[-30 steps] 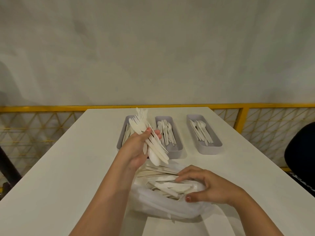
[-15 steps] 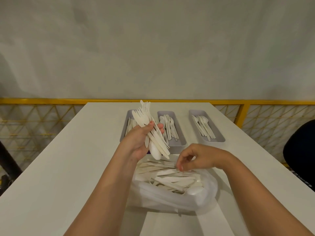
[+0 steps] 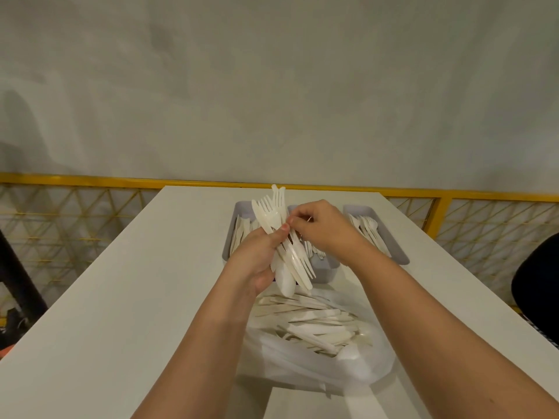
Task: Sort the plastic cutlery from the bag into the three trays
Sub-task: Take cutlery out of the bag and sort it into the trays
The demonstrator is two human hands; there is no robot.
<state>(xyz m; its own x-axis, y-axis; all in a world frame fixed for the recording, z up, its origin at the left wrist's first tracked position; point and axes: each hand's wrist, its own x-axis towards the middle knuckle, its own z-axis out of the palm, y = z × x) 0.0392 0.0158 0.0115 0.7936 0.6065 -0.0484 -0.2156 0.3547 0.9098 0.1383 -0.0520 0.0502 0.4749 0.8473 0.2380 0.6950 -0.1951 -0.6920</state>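
My left hand [image 3: 255, 258] grips a fanned bundle of white plastic cutlery [image 3: 282, 240], held up over the trays. My right hand [image 3: 320, 228] has come up to the bundle and pinches one piece in it with curled fingers. A clear plastic bag [image 3: 314, 361] full of white cutlery lies open on the table below my hands. Three grey trays stand behind: the left tray [image 3: 231, 234] with knives, the middle tray [image 3: 325, 272] mostly hidden by my hands, and the right tray [image 3: 390, 240] with forks and spoons.
The white table [image 3: 136, 291] runs to a far edge by a grey wall. A yellow mesh railing [image 3: 69, 213] borders both sides. A dark rounded object [image 3: 537, 285] sits off the table's right edge.
My right hand has left the bag and risen to the bundle in my left hand, pinching a piece there. The left hand has stayed raised with its bundle.
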